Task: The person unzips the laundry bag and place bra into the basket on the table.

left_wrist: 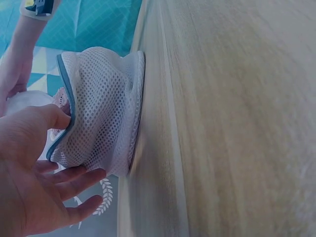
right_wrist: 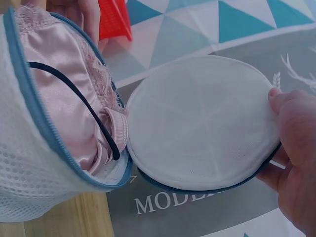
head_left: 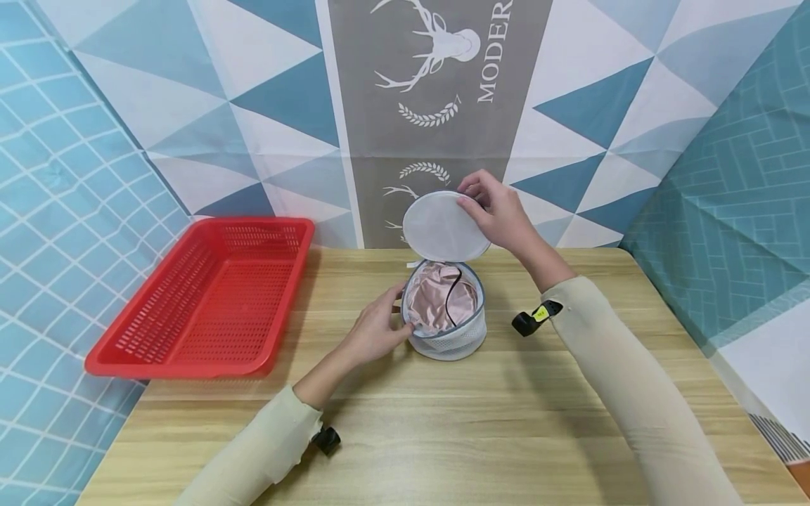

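A round white mesh laundry bag (head_left: 451, 343) with a blue zipper edge stands on the table, its top unzipped. Inside lies pink satin lingerie (right_wrist: 64, 94) with lace trim, and a thin black strip (right_wrist: 81, 96) curves across it. My left hand (head_left: 375, 329) holds the bag's near left rim, thumb over the edge and fingers along the mesh outside (left_wrist: 98, 108). With thumb and fingers, my right hand (head_left: 496, 209) pinches the far edge of the round lid (head_left: 443, 226), which stands raised behind the opening. The lid's pale inner face shows in the right wrist view (right_wrist: 202, 123).
A red perforated plastic basket (head_left: 287, 295) sits at the left of the wooden table (head_left: 405, 436). Behind the table hangs a patterned cloth (head_left: 285, 126) with triangles and a deer print. Tiled-pattern sheets flank both sides.
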The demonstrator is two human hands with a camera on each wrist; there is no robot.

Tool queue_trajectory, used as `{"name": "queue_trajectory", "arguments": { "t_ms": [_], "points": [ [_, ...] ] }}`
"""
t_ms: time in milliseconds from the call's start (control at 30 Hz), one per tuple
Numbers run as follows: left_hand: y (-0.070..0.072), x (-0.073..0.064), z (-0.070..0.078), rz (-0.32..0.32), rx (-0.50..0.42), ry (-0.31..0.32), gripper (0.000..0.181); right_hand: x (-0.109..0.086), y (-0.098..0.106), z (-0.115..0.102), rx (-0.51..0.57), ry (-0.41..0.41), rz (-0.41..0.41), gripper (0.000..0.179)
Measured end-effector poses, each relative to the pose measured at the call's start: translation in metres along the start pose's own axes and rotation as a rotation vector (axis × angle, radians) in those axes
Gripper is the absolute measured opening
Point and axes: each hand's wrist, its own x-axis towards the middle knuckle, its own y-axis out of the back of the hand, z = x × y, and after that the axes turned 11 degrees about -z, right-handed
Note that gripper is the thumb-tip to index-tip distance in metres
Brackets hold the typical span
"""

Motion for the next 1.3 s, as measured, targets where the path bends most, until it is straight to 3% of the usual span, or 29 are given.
{"name": "queue_trajectory", "arguments": {
  "t_ms": [133,367,567,767,933,1133,1300],
  "points": [
    [-0.001,0.0,0.0,0.007,0.003,-0.004,0.086,0.006,-0.001,0.005,0.041,-0.061,0.003,0.022],
    [-0.001,-0.001,0.0,0.014,0.005,-0.006,0.086,0.01,-0.003,0.014,0.08,-0.168,-0.096,0.043],
    [-0.002,-0.001,0.0,0.013,0.01,-0.012,0.086,0.006,-0.008,0.029,0.239,-0.267,-0.175,0.068],
    [-0.002,-0.001,0.001,0.009,0.004,-0.009,0.086,0.0,-0.02,0.044,0.397,-0.313,-0.16,0.069],
    [-0.002,-0.002,0.001,0.012,0.003,-0.005,0.086,-0.005,-0.029,0.055,0.438,-0.352,-0.18,0.072],
    [-0.001,-0.002,0.0,0.0,-0.003,0.011,0.087,-0.011,-0.039,0.064,0.506,-0.452,-0.2,0.082],
    [-0.002,-0.002,0.0,0.006,0.003,0.008,0.087,-0.019,-0.046,0.069,0.454,-0.523,-0.255,0.092]
  ]
}}
